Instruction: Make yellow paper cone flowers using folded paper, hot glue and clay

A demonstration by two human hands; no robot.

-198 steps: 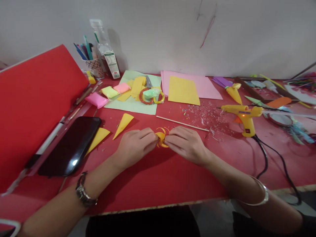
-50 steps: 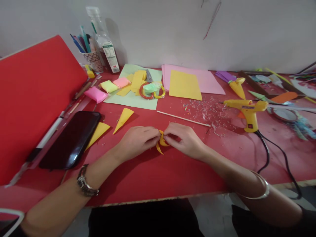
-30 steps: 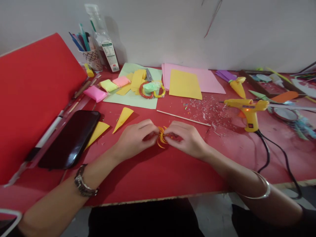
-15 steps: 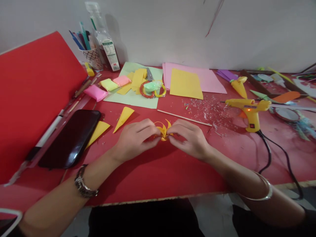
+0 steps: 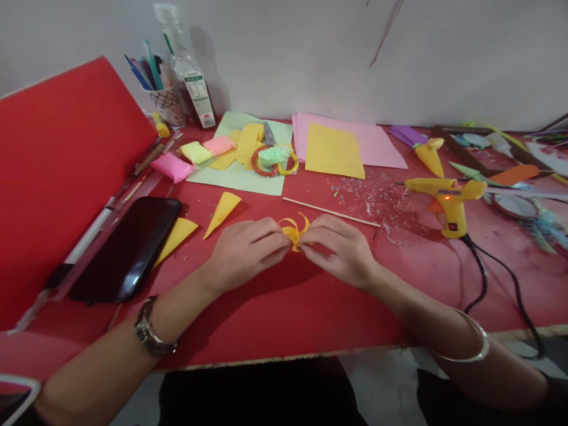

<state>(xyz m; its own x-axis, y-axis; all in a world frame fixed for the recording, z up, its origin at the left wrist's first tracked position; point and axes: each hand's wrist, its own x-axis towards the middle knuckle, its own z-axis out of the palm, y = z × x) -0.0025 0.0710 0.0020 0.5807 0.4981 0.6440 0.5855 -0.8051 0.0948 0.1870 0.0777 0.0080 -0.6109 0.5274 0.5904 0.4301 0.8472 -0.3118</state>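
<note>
Both hands meet at the middle of the red table around a small yellow paper piece with curled strips. My left hand pinches it from the left with closed fingers. From the right, my right hand pinches the same piece. The curled tips stick up between the fingertips. A thin wooden stick lies just beyond the hands. Two yellow paper cones lie to the left of my left hand.
A black phone and a red board sit at the left. A yellow glue gun with its cord stands at the right. Coloured paper sheets, clay packs, scissors, a pen cup and a bottle line the back.
The paper piece has been turned between the fingertips and its curled strips now point up and away. Both hands stay at the same spot.
</note>
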